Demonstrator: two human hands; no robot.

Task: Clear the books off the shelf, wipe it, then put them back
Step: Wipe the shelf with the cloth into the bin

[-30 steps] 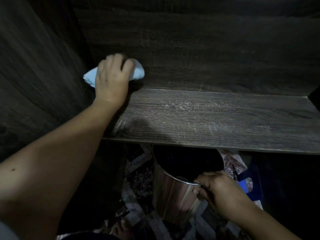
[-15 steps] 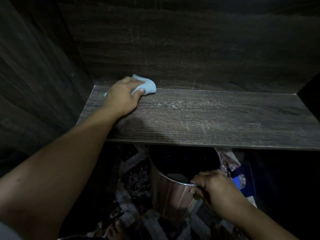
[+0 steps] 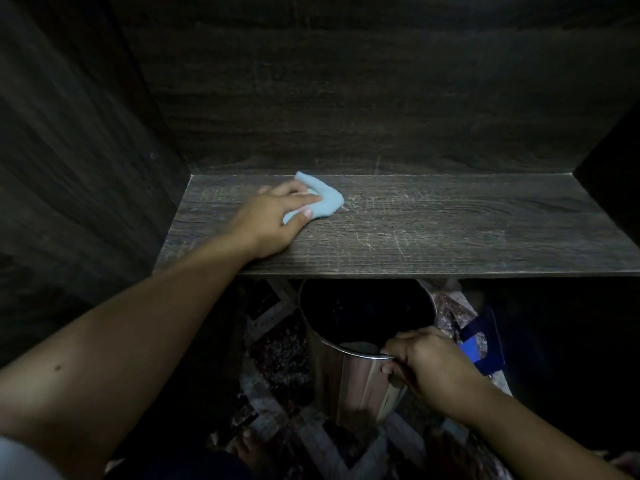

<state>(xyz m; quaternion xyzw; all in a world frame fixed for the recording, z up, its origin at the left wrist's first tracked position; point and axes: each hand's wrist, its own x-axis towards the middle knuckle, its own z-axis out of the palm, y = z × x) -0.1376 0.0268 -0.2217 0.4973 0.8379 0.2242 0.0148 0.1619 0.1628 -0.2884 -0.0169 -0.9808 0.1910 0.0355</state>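
Toward the left end of the shelf (image 3: 450, 220), near its back edge, the left hand (image 3: 273, 220) lies palm down with fingers bent over a light blue cloth (image 3: 322, 199) and the thumb pinching it from the front. The cloth's free fold pokes out to the right, flat on the board. Rightward, the dark wood-grain board shows pale scratches near its middle and front edge. Dark wood panels close it in at the left and back. Below the front edge a shiny metal bin (image 3: 346, 386) stands on a patterned floor (image 3: 277, 348), and the right hand (image 3: 426, 362) clamps its near rim, fingers curled over the lip. Just right of the bin lies something dark blue (image 3: 483, 348), too dim to identify.
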